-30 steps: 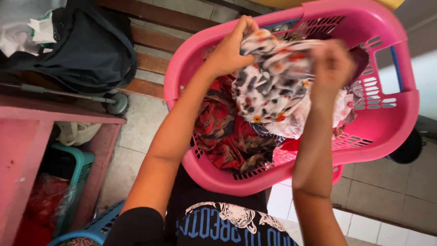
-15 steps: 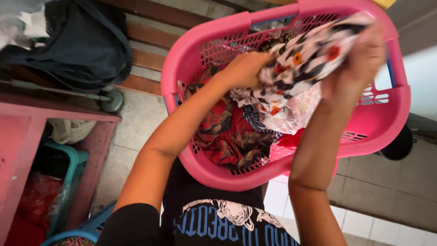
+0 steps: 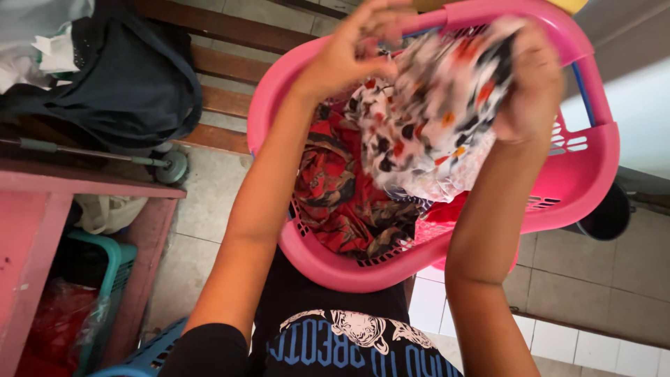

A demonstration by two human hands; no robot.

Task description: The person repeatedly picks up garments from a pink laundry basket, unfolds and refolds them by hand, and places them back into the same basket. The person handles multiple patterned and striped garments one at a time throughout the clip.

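Left hand is pinching the top edge of a white patterned cloth, fingers curled closed on the fabric. Right hand is gripping the same cloth from the other side, fist closed around a bunch of it; slightly blurred. Cloth is hanging between both hands, held up over the pink laundry basket, lower part drooping inside it. A red and black printed garment is lying in the basket under and left of the cloth. Basket is sitting in front of the person's black printed shirt. Further out: dark bag lying on a wooden bench, pink table at left, teal basket under it, tiled floor at right.
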